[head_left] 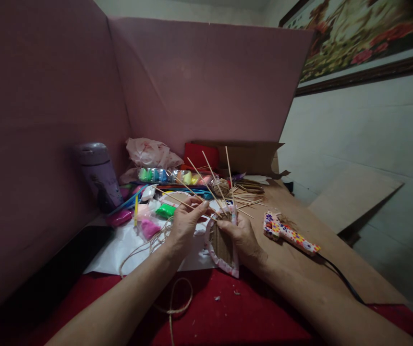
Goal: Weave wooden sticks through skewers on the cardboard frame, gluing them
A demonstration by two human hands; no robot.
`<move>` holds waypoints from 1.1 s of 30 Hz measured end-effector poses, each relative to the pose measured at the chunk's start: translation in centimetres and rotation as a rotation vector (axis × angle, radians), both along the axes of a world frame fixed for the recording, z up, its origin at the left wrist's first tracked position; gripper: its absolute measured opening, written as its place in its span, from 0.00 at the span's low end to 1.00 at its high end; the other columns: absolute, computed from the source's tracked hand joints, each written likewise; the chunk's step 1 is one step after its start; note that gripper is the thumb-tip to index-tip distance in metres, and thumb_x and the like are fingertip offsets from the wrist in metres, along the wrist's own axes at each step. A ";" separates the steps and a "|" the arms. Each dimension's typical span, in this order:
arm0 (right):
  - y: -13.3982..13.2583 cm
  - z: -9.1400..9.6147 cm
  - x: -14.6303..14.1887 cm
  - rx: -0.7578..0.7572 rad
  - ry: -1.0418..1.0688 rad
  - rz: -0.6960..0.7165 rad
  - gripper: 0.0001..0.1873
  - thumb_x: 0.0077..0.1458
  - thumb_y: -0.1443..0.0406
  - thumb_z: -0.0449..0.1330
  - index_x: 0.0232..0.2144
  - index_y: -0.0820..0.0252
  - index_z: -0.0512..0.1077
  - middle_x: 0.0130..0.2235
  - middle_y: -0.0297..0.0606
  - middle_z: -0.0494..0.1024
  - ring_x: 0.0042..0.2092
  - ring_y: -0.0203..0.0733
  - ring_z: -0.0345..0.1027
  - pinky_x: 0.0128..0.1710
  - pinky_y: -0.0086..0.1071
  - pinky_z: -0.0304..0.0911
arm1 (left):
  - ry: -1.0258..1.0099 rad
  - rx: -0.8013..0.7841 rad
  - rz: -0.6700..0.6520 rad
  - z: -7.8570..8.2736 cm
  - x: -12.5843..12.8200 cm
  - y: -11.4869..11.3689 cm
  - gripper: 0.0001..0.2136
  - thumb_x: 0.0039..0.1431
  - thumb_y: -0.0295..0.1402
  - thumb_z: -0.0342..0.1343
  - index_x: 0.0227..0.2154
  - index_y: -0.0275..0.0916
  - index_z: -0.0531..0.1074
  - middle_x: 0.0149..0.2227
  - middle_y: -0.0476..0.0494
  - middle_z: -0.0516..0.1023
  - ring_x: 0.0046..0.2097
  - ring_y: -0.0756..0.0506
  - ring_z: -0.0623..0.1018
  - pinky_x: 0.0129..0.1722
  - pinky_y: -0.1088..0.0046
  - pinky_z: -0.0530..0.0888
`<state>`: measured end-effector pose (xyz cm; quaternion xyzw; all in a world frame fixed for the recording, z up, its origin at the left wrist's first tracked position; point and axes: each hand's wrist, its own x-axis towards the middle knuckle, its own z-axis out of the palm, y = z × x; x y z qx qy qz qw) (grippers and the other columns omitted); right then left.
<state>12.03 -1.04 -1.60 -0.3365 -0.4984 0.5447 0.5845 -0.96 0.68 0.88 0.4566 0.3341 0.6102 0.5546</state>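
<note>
— Where to look for the cardboard piece (223,245), please?
— In the right hand (244,235), tilted, above the near edge of the white sheet (120,250), with the lower end reaching over the red cloth (213,312)
— And how to describe the right fingers?
— Closed around the side rim, with the thumb on the bare cardboard face; behind it, mostly hidden, so impossible to tell exactly
— And for the left hand (188,221)?
— Pinching a thin stick (168,194) between thumb and fingertips, close to the upper rim. Perhaps pinching a second one too; cannot tell, because of the crossing. See also more sticks (229,173), spread like a fan above the same rim
— How much room for moving?
— To the left, rather little: soon meeting the twine (171,312) and the green packet (165,210). To the right, more generous: a stretch of brown board (365,283) before the flowered glue gun (293,235). Just beyond the right hand, limited by loose sticks (246,199); farther back, closed by the pink panel (206,81). Toward the body, open on red cloth with a few small scraps (217,298)
</note>
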 end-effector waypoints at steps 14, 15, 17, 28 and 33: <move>0.0 0.0 -0.1 0.004 0.034 0.016 0.11 0.42 0.64 0.63 0.32 0.61 0.71 0.29 0.35 0.76 0.30 0.40 0.68 0.33 0.33 0.63 | 0.012 0.000 -0.002 0.0 0.0 0.0 0.11 0.45 0.37 0.61 0.25 0.38 0.66 0.23 0.49 0.76 0.26 0.51 0.74 0.29 0.76 0.66; 0.0 0.0 -0.1 0.002 0.033 0.011 0.11 0.42 0.64 0.63 0.32 0.61 0.72 0.28 0.35 0.76 0.29 0.40 0.68 0.32 0.32 0.63 | 0.008 -0.003 -0.001 0.0 0.0 0.0 0.11 0.44 0.38 0.62 0.25 0.38 0.66 0.23 0.49 0.76 0.26 0.51 0.74 0.28 0.76 0.66; 0.0 0.0 -0.1 -0.001 0.026 -0.002 0.11 0.41 0.64 0.63 0.31 0.61 0.72 0.28 0.34 0.76 0.28 0.39 0.67 0.30 0.31 0.62 | 0.004 -0.010 -0.002 0.0 0.0 0.1 0.11 0.43 0.38 0.62 0.24 0.38 0.66 0.22 0.49 0.76 0.26 0.51 0.74 0.28 0.76 0.66; 0.1 0.0 0.0 -0.003 -0.006 -0.017 0.13 0.40 0.63 0.63 0.32 0.62 0.72 0.29 0.36 0.76 0.29 0.40 0.68 0.30 0.32 0.63 | 0.002 -0.011 0.010 -0.1 0.0 0.1 0.12 0.43 0.38 0.63 0.24 0.38 0.66 0.22 0.49 0.76 0.26 0.50 0.74 0.28 0.76 0.66; 0.2 0.0 -0.1 0.008 0.014 0.004 0.13 0.41 0.63 0.63 0.33 0.62 0.72 0.30 0.37 0.76 0.30 0.41 0.68 0.31 0.32 0.63 | 0.008 -0.002 0.001 -0.2 0.0 0.2 0.11 0.44 0.38 0.62 0.25 0.38 0.66 0.23 0.49 0.76 0.26 0.50 0.74 0.29 0.76 0.66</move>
